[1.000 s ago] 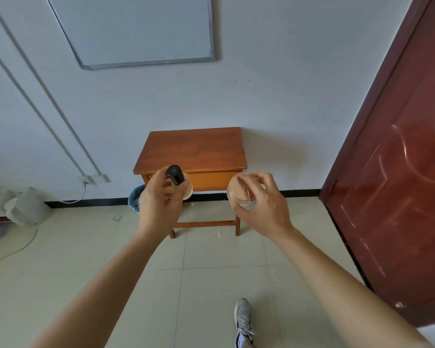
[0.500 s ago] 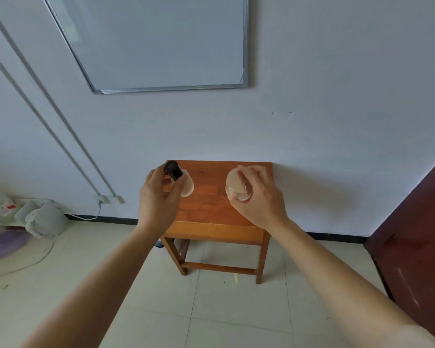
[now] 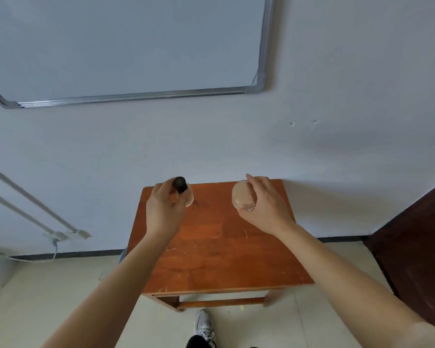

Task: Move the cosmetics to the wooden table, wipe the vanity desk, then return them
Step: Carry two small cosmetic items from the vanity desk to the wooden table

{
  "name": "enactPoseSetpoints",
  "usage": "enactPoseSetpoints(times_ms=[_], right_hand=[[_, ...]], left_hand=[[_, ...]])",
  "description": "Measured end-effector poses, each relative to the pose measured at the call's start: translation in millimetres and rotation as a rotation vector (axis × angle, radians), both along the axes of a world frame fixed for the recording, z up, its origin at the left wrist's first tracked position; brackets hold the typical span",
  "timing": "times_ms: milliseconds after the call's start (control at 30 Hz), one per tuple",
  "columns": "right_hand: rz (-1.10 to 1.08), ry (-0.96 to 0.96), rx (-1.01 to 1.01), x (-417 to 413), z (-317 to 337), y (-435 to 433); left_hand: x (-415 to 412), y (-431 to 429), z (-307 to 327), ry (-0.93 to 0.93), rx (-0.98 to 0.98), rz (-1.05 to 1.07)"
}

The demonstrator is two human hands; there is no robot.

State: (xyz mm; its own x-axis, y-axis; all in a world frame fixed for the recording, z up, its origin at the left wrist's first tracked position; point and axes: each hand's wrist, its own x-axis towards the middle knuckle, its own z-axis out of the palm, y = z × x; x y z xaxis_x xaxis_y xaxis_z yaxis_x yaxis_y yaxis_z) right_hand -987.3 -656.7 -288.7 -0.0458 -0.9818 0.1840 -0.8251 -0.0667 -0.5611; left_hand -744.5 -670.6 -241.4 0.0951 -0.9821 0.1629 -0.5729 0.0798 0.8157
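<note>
My left hand (image 3: 164, 209) grips a pale bottle with a black cap (image 3: 180, 184) over the back left of the small wooden table (image 3: 219, 254). Most of the bottle's body is hidden by my fingers. My right hand (image 3: 264, 204) holds a round clear jar with a beige lid (image 3: 242, 194) over the table's back right part. Whether either item touches the tabletop I cannot tell. The vanity desk is out of view.
The wooden table stands against a white wall below a framed whiteboard (image 3: 126, 46). A dark red door (image 3: 417, 242) is at the right. Cables and a wall socket (image 3: 60, 234) are at the left. My shoe (image 3: 204, 327) is on the tiled floor before the table.
I have come closer to the wooden table, and both hands with their items now hang over its back half instead of in front of it.
</note>
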Motion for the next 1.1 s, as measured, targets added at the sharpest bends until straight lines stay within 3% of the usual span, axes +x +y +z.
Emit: enactPoseSetpoints(times_ms=[233, 533, 800, 1100], right_hand=[[-0.115, -0.045, 0.217, 29.1, -36.0, -89.8], [-0.086, -0.048, 0.355, 45.6, -114.2, -158.8], [-0.128, -0.137, 0.27, 53.1, -168.0, -197.9], [-0.05, -0.149, 0.184, 46.4, -181.4, -203.2]], left_hand=[[20.8, -110.5, -45.9, -0.039, 0.175, -0.092], [6.0, -186.0, -135.3, -0.023, 0.343, -0.097], [-15.6, -228.7, -175.9, -0.067, 0.293, -0.101], [-22.3, -234.6, -191.9, -0.171, 0.284, -0.13]])
